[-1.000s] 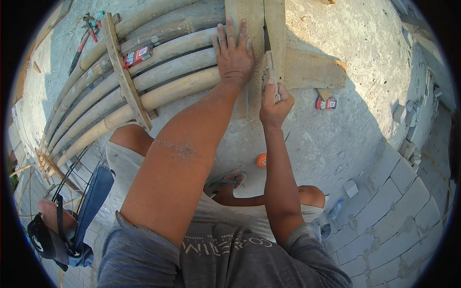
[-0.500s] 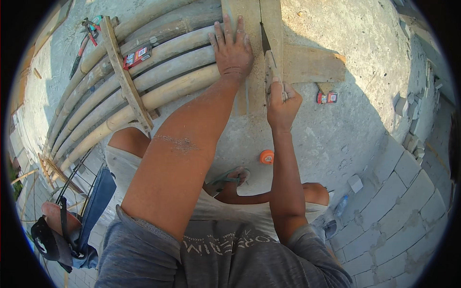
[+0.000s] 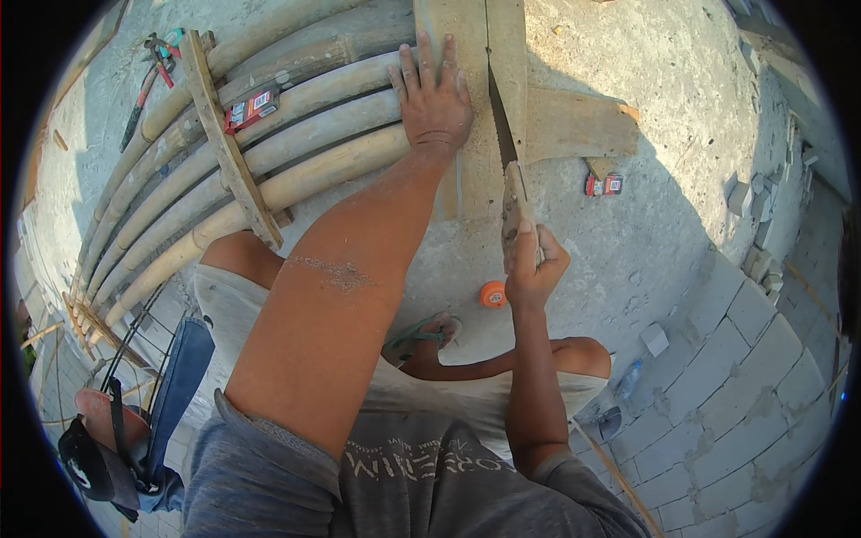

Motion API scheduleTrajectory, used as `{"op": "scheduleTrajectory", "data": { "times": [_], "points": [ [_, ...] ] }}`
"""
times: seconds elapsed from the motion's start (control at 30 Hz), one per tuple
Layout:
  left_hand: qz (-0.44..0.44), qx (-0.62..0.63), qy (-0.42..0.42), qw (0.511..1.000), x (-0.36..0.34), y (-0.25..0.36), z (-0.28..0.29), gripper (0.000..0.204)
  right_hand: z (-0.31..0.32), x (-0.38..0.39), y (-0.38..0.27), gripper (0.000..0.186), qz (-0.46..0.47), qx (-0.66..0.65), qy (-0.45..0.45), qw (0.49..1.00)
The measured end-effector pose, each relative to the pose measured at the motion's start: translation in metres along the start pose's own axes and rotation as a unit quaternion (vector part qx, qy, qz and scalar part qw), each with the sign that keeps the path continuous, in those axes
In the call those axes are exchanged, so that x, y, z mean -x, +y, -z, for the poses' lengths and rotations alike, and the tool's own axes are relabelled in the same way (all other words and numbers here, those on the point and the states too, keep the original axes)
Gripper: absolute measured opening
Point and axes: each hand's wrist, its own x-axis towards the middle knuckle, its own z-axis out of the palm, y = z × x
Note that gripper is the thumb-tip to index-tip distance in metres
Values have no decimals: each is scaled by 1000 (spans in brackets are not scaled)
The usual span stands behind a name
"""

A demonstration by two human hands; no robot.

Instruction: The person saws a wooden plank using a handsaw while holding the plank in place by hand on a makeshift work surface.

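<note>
My right hand [image 3: 535, 266] is closed around the handle of a hand saw [image 3: 504, 125]. Its toothed blade lies along a long cut in a wide wooden board [image 3: 480, 179], with the tip near the end of the open slit. Flat on the board's left part rests my left hand [image 3: 437, 103], fingers spread and holding nothing. Under the board, a shorter plank [image 3: 578, 125] sticks out to the right. Several bamboo poles [image 3: 332, 114] run leftward from beneath the board and my left hand.
A wooden slat [image 3: 229, 143] crosses the poles, with a red and white pack [image 3: 251, 109] beside it. Red-handled pincers [image 3: 161, 58] lie at the far left. An orange round case [image 3: 492, 294] sits near my foot. Another small pack [image 3: 604, 185] is at right, near a block wall [image 3: 717, 386].
My right hand has drawn the saw back toward me, so more of the blade shows. My left hand stays pressed on the board.
</note>
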Motion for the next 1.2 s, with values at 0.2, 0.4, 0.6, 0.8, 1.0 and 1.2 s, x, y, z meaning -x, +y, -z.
{"op": "scheduleTrajectory", "data": {
  "times": [0.2,0.4,0.6,0.8,1.0,1.2],
  "points": [
    [12,30,-13,999,-5,21,-8,63,-1,-35,20,37,71,51,16,996],
    [-5,4,11,1000,-4,4,-1,60,-22,-40,11,39,10,15,15,1000],
    [14,22,-17,1000,-5,11,-3,65,20,13,22,37,55,30,-3,998],
    [-3,13,17,1000,-10,7,-6,59,-42,-85,11,36,48,27,3,998],
    [-7,15,30,999,-10,12,-6,58,42,44,13,38,39,42,-1,998],
    [4,-3,12,1000,-3,12,-6,58,-32,-81,38,38,61,0,19,998]
  ]
}}
